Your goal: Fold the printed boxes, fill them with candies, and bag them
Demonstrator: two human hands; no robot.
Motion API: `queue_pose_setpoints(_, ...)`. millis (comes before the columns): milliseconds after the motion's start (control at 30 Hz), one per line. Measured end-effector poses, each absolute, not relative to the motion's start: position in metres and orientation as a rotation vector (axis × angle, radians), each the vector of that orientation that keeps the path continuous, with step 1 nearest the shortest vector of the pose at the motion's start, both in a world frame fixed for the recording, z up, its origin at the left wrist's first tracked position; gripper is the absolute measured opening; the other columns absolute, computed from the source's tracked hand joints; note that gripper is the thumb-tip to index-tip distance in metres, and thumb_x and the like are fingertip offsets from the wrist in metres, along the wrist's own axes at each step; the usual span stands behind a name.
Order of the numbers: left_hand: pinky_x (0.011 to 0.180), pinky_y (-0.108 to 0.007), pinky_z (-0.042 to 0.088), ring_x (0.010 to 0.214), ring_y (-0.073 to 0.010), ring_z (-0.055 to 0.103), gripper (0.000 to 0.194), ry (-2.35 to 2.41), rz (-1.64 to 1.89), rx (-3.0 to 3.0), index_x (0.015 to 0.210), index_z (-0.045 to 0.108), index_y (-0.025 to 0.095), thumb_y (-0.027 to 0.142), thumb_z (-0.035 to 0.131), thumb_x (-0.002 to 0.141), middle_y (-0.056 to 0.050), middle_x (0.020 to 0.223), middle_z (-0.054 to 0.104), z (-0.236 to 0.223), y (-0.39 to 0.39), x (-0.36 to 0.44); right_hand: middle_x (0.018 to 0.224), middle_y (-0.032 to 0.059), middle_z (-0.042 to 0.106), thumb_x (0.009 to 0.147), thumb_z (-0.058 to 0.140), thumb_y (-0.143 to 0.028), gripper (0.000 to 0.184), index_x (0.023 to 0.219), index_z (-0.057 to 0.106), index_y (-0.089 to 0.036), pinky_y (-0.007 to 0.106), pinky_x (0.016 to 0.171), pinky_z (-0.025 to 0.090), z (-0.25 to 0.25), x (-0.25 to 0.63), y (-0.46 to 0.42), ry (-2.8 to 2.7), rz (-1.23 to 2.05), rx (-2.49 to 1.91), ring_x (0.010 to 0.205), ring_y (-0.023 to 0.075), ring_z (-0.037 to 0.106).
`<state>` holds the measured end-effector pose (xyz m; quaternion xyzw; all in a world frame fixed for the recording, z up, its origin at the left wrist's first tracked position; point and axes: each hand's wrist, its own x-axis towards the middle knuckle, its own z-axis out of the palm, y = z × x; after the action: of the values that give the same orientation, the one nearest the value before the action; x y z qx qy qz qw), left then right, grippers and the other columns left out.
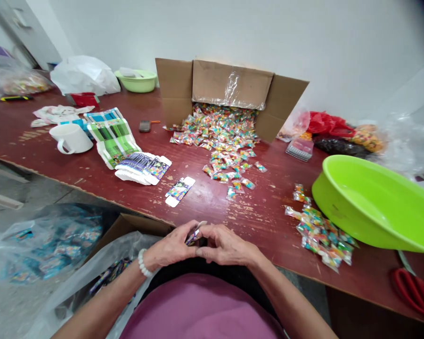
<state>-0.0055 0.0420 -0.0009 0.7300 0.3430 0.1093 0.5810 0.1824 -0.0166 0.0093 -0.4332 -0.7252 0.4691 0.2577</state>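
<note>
A small purple printed carton [194,235] is held between my two hands at the table's front edge, mostly hidden by the fingers. My left hand [173,245], with a white bead bracelet at the wrist, is closed on its left side. From the right, the fingers of my right hand [224,245] are bent around the same carton. Just beyond them lies one flat purple carton [180,189] with white flaps. To its left rests a fanned stack of flat purple cartons [144,165]. Small candy packets [226,162] spill from a tipped cardboard box [229,84] toward me.
A tilted green basin [342,207] stands at right beside a pile of candy packets [321,233]; red-handled scissors [410,287] lie near the corner. A white mug [72,139] and green printed sheets [115,136] are at left. Below, a plastic-lined box [127,235] holds purple cartons.
</note>
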Motion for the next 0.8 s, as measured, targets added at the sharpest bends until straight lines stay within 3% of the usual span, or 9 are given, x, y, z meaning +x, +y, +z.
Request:
queue_pose_setpoints(67, 0.082, -0.029, 0.048, 0.089, -0.0196, 0.058, 0.038, 0.876, 0.300, 1.773, 0.105, 0.063, 0.016, 0.026, 0.070, 0.068, -0.002, 0.097, 0.066, -0.003, 0.043, -0.005, 0.090, -0.0002, 0.066, 0.081, 0.067, -0.017, 0.027, 0.108, 0.066, -0.021, 0.021, 0.062, 0.046, 0.011, 0.182, -0.016, -2.040, 1.176, -1.161, 0.067, 0.0115, 0.059)
queue_pose_setpoints(233, 0.058, -0.024, 0.046, 0.063, -0.0139, 0.056, 0.020, 0.896, 0.370, 1.607, 0.089, 0.066, 0.014, 0.024, 0.066, 0.071, 0.000, 0.072, 0.063, -0.003, 0.044, -0.004, 0.099, 0.0023, 0.065, 0.080, 0.061, -0.010, 0.030, 0.106, 0.068, -0.023, 0.024, 0.072, 0.047, 0.004, 0.170, -0.018, -1.869, 0.949, -1.145, 0.082, 0.0149, 0.059)
queue_pose_setpoints(400, 0.050, -0.025, 0.048, 0.053, -0.0155, 0.061, 0.035, 0.998, 0.457, 1.235, 0.080, 0.063, 0.012, 0.044, 0.074, 0.072, -0.004, 0.068, 0.065, -0.001, 0.035, 0.002, 0.110, 0.0056, 0.062, 0.081, 0.070, -0.028, 0.040, 0.120, 0.063, -0.023, 0.022, 0.057, 0.044, -0.011, 0.162, -0.017, -1.259, 0.884, -1.343, 0.063, 0.0095, 0.052)
queue_pose_setpoints(500, 0.051, -0.026, 0.049, 0.053, -0.0162, 0.063, 0.036, 0.970, 0.446, 1.166, 0.079, 0.065, 0.011, 0.044, 0.077, 0.070, -0.005, 0.068, 0.066, -0.003, 0.031, 0.008, 0.107, 0.0061, 0.064, 0.083, 0.068, -0.041, 0.028, 0.101, 0.071, -0.019, 0.023, 0.052, 0.045, -0.015, 0.162, -0.014, -1.176, 1.160, -1.267, 0.058, 0.0089, 0.052)
queue_pose_setpoints(600, 0.054, -0.023, 0.048, 0.057, -0.0133, 0.060, 0.029, 0.924, 0.463, 1.232, 0.077, 0.064, 0.012, 0.038, 0.077, 0.072, -0.002, 0.067, 0.064, -0.003, 0.031, 0.011, 0.093, 0.0055, 0.067, 0.086, 0.063, -0.046, 0.033, 0.074, 0.071, -0.016, 0.023, 0.053, 0.046, -0.012, 0.163, -0.011, -1.100, 1.119, -1.274, 0.061, 0.0116, 0.055)
queue_pose_setpoints(700, 0.059, -0.022, 0.047, 0.063, -0.0116, 0.058, 0.026, 0.887, 0.530, 1.311, 0.085, 0.065, 0.013, 0.036, 0.075, 0.077, -0.001, 0.073, 0.064, -0.003, 0.031, 0.008, 0.069, 0.0015, 0.064, 0.086, 0.065, -0.044, 0.032, 0.072, 0.071, -0.015, 0.023, 0.058, 0.045, -0.006, 0.167, -0.009, -1.096, 1.000, -1.362, 0.063, 0.0134, 0.056)
queue_pose_setpoints(800, 0.058, -0.025, 0.050, 0.058, -0.0126, 0.059, 0.033, 0.901, 0.582, 1.201, 0.091, 0.064, 0.012, 0.042, 0.072, 0.080, -0.002, 0.073, 0.065, -0.005, 0.027, 0.006, 0.076, 0.0009, 0.068, 0.087, 0.063, -0.042, 0.027, 0.091, 0.072, -0.017, 0.024, 0.063, 0.049, -0.002, 0.164, -0.010, -1.095, 1.114, -1.292, 0.069, 0.0149, 0.060)
